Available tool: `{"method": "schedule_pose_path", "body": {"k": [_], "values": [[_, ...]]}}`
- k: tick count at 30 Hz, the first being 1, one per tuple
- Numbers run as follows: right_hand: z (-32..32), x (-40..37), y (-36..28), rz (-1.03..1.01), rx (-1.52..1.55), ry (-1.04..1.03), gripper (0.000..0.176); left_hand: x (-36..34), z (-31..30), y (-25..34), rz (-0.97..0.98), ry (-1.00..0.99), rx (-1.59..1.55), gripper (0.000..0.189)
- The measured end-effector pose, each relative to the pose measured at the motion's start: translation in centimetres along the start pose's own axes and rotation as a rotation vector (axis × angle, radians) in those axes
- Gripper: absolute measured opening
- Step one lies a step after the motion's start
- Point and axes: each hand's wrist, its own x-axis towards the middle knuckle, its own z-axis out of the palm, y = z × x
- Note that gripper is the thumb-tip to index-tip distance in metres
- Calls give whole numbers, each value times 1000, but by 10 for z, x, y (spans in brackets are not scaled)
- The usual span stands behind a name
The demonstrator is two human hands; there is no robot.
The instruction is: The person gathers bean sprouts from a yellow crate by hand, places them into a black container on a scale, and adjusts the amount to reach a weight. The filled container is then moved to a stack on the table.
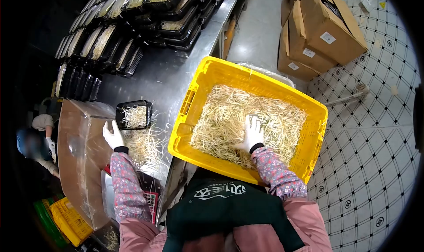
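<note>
**Gloved hands at crate and tray**

The right hand [252, 135], in a white glove, lay flat and open on the sprouts [274, 119], palm down and fingers spread, gripping nothing. The sprouts filled a yellow crate [187, 106] that stood right in front of the person, its left end resting on the edge of the steel table [176, 66].

The left hand [112, 135], also gloved, was open with fingers pointing up. It sat just beside the left wall of a black tray [134, 115]; whether it touched that wall could not be told. The tray stood on the table to the left of the crate and held a small bunch of sprouts. A loose pile [145, 148] of them lay on the table just below the tray, near the left wrist.

Further back on the table stood stacks [132, 26] of black trays, many with sprouts in them. A cardboard sheet [77, 141] under clear film lay to the left of the left hand. Beyond it another person [43, 121] was partly in view. Brown boxes [318, 26] stood on the tiled floor [375, 119] behind the crate.
</note>
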Motion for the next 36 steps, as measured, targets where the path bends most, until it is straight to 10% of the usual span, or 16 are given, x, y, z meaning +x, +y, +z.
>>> {"method": "schedule_pose_path", "body": {"k": [2, 4, 10, 19, 26, 32, 36], "values": [[20, 5, -2, -15, -35, -62, 141, 28, 56, -90, -220, -32, -400, 54], [29, 10, 2, -36, 31, -18, 123, 21, 46, -47, -610, -270, -393, 55], [36, 44, 78, -171, 1027, 30, 68, 26, 61, -95, -597, -335, -606, 24], [-32, 8, 131, -324, 1514, -137, 68, -26, -18, -4, -552, -278, -892, 31], [-128, -18, 41, -652, 1403, -251, 71, -104, -74, 126, -284, -480, -987, 45], [-172, -48, -144, -1059, 679, -382, 71, -158, -92, 131, -369, -526, -989, 39], [-105, -91, -280, -1297, -221, 216, 65, -179, -141, 87, -458, -324, -1159, 43]]}}
